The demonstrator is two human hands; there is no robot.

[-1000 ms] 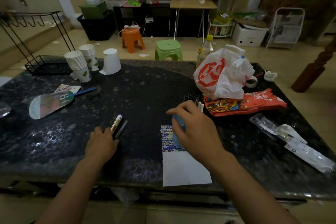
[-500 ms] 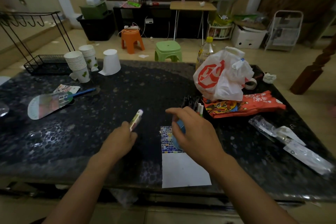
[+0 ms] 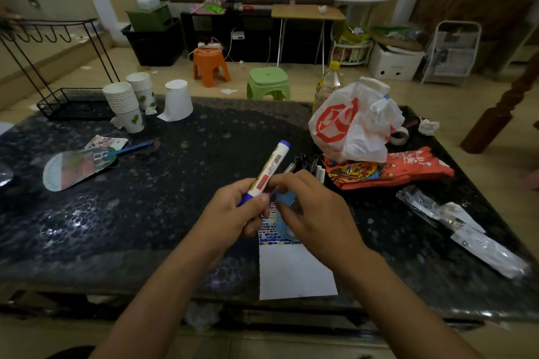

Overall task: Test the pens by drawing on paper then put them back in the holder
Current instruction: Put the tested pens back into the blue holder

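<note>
On the dark table, head view: a person's two bare forearms reach forward over a black speckled table (image 3: 140, 213), and the hands meet above its near middle.
Left hand: the left hand (image 3: 236, 210) is curled closed around the lower end of a marker (image 3: 269, 169), thumb on top and fingers wrapped beneath.
Marker: a thick white marker with blue ends and a barcode label, tilted up and away to the right, its blue tip highest.
Right hand: the right hand (image 3: 315, 213) has fingers bent and loosely parted, with fingertips touching the marker's lower part beside the left thumb; a thin clear pen (image 3: 287, 168) sticks out just past these fingers, and I cannot tell which hand holds it.
Holder: a blue holder (image 3: 284, 213) stands under the right hand, mostly hidden by it.
Paper: a white paper (image 3: 296, 271) with a patterned top strip lies flat at the near table edge, the holder standing on its far end.
Other pens: dark and white pens (image 3: 309, 163) lie clustered just beyond the right hand.
Right side: a white and red plastic bag (image 3: 350, 125) sits over red snack packets (image 3: 402, 169).
Left side: stacked paper cups (image 3: 127, 105) stand at the far edge, with a hand fan (image 3: 75, 166) lying nearer.
</note>
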